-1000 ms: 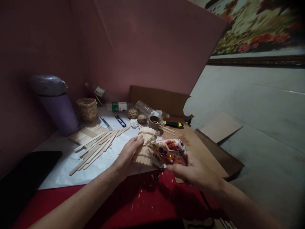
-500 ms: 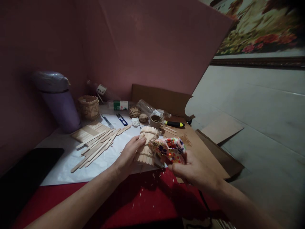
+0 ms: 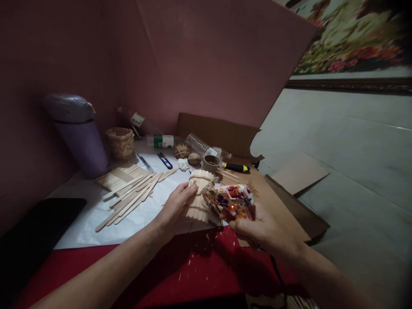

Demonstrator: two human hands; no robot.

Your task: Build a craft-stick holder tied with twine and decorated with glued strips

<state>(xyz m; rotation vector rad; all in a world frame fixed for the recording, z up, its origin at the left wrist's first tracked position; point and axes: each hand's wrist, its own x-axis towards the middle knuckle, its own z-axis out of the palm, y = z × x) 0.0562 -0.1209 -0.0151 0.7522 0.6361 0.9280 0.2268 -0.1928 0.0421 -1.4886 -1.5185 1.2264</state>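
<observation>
My left hand (image 3: 178,201) is closed on a popsicle-stick holder (image 3: 197,212), its thumb lying across the front. The holder is made of pale craft sticks side by side, with twine tied round it. In my right hand (image 3: 254,221) is a flower-patterned hot glue gun (image 3: 236,197) with a small red light glowing on its side. Its nozzle end points left at the right side of the holder, close to the twine. Whether the tip touches cannot be made out. A dark cord (image 3: 278,274) hangs below my right hand.
Loose craft sticks (image 3: 131,201) lie on white paper (image 3: 83,225) at left. Behind are a woven basket (image 3: 120,143), purple tumbler (image 3: 82,141), craft knife (image 3: 145,163), blue snips (image 3: 165,161), twine balls (image 3: 182,151), plastic bottles (image 3: 198,143), tape roll (image 3: 211,162) and a black-yellow handled tool (image 3: 236,167).
My right hand has moved the glue gun slightly to the right, drawing its nozzle back a little from the holder. My left hand and the holder have hardly moved.
</observation>
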